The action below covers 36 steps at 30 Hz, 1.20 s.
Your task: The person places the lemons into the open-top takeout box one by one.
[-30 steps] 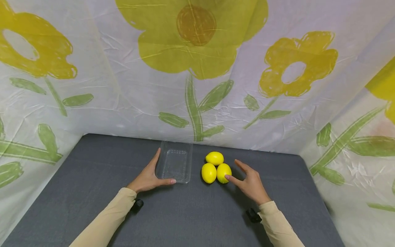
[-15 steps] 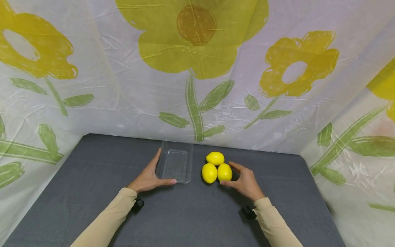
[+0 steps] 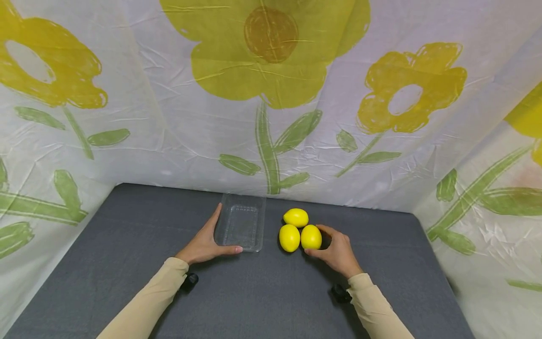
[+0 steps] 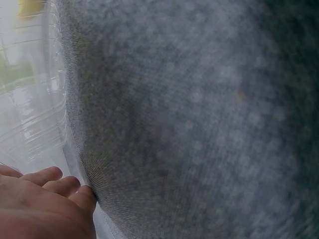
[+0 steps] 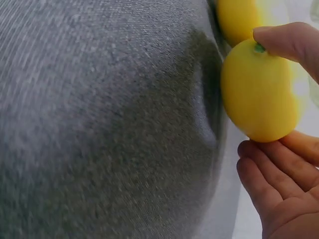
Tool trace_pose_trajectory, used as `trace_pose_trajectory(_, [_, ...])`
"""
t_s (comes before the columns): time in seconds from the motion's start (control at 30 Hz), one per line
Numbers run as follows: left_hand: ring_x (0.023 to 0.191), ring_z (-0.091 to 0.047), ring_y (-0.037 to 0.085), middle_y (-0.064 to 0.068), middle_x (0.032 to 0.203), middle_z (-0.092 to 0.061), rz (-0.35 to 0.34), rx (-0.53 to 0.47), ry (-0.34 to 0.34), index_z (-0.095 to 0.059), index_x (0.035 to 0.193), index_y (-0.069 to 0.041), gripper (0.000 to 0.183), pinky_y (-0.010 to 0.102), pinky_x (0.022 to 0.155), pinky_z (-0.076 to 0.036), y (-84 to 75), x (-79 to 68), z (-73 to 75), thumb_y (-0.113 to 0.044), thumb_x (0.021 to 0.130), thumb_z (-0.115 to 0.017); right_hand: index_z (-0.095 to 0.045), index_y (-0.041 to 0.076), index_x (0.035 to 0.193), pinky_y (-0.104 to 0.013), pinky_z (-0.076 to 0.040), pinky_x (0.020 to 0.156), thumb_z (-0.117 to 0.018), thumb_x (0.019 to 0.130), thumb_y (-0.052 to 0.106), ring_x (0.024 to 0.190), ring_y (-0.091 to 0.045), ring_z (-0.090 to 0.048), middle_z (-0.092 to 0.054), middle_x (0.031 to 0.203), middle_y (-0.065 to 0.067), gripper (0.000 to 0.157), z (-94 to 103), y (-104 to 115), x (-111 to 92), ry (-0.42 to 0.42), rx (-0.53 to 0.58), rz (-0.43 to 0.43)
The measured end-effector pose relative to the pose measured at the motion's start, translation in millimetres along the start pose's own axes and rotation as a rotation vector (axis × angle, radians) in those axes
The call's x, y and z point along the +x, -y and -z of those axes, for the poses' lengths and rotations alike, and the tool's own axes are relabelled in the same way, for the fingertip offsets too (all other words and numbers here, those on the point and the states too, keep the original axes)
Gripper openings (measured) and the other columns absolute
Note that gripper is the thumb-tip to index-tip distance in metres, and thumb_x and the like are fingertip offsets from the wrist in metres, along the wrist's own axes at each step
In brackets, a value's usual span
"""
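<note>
On the dark table, a clear plastic container (image 3: 242,228) stands with its hollow facing up. My left hand (image 3: 205,242) rests at its near-left corner, thumb stretched along the near edge and fingers straight along the left side; the left wrist view shows those fingers (image 4: 62,185) beside the clear wall. To the right, my right hand (image 3: 337,252) pinches the near-right yellow lemon (image 3: 311,237) between thumb and fingers. In the right wrist view, the thumb lies over the green-tipped end of that lemon (image 5: 261,94). Two other lemons sit close by, one to its left (image 3: 289,238) and one behind (image 3: 296,217).
The dark cloth-covered table (image 3: 271,296) reaches back to a white curtain (image 3: 186,122) printed with yellow flowers, which also hangs at both sides. A black wrist camera (image 3: 340,293) sits below the right wrist, another black wrist camera (image 3: 190,281) below the left.
My right hand has come in leftward and its thumb and fingers have closed around the near-right lemon, which has shifted slightly right. The left hand and container have stayed in place.
</note>
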<state>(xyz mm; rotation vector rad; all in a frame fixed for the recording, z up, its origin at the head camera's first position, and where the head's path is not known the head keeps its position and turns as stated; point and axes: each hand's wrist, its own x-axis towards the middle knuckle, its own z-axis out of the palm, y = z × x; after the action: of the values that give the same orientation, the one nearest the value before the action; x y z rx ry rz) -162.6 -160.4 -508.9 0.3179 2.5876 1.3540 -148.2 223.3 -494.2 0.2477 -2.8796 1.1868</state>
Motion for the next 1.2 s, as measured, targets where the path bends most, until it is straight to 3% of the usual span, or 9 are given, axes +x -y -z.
trace_pose_trajectory(0.3, [0.152,-0.01,0.045,0.016,0.169,0.001,0.007,-0.001,0.0,0.007,0.164,-0.016,0.139,0.069,0.114,-0.024,0.8,-0.4,0.5,-0.057,0.071,-0.089,-0.061,-0.002,0.137,-0.053,-0.051,0.099,-0.095,0.072,0.025,0.117,-0.036,-0.064,-0.064,0.132,-0.019,0.078,11.6,11.8,-2.3,-0.069,0.034,0.022])
trace_pose_trajectory(0.63, [0.152,-0.01,0.044,0.016,0.169,0.001,0.003,-0.003,0.001,0.007,0.164,-0.016,0.139,0.069,0.114,-0.023,-0.4,-1.1,1.7,-0.056,0.072,-0.089,-0.063,0.002,0.135,-0.053,-0.051,0.1,-0.095,0.071,0.023,0.116,-0.032,-0.065,-0.066,0.131,-0.014,0.074,6.1,48.8,5.2,-0.092,0.126,0.131])
trace_pose_trajectory(0.93, [0.152,-0.009,0.044,0.016,0.169,0.001,0.0,-0.012,-0.006,0.006,0.164,-0.014,0.139,0.068,0.115,-0.022,-1.5,-0.8,1.6,-0.054,0.071,-0.09,-0.065,0.005,0.134,-0.049,-0.053,0.097,-0.095,0.071,0.022,0.115,-0.029,-0.065,-0.067,0.128,-0.01,0.072,-16.4,83.6,30.8,-0.04,0.185,0.175])
trace_pose_trajectory(1.2, [0.153,-0.009,0.043,0.015,0.169,0.002,0.02,-0.006,-0.003,0.007,0.164,-0.015,0.141,0.067,0.116,-0.022,-1.5,0.8,-0.4,-0.056,0.07,-0.09,-0.062,0.004,0.136,-0.051,-0.051,0.099,-0.093,0.075,0.025,0.114,-0.029,-0.065,-0.068,0.127,-0.011,0.072,-41.3,107.2,54.7,0.081,0.221,0.174])
